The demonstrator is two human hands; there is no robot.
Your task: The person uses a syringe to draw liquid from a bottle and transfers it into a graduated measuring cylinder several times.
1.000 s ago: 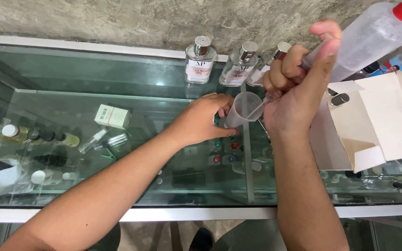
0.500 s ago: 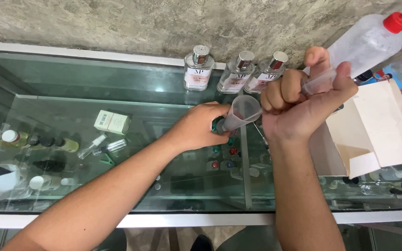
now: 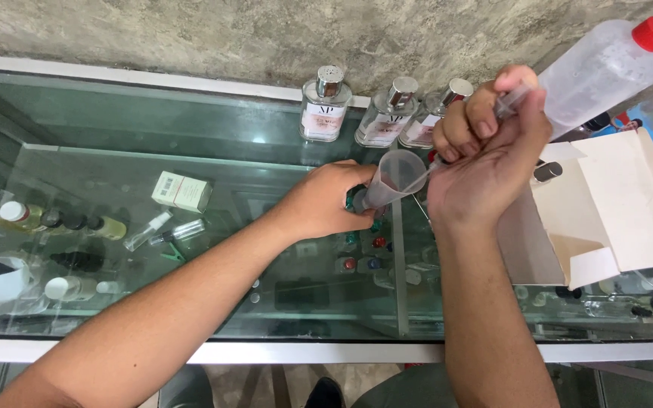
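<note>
Clear plastic measuring cylinder, flared mouth, tilted, dark base.

wall: rough grey concrete | glass display counter: white-framed, shelves beneath | even light

one head-worn view looks steeply down, close over the glass counter, facing the wall.

Both arms are bare up to where the picture ends, with no sleeves. The left hand and the right hand wear no gloves, rings or watch. The fingernails are short.
</note>
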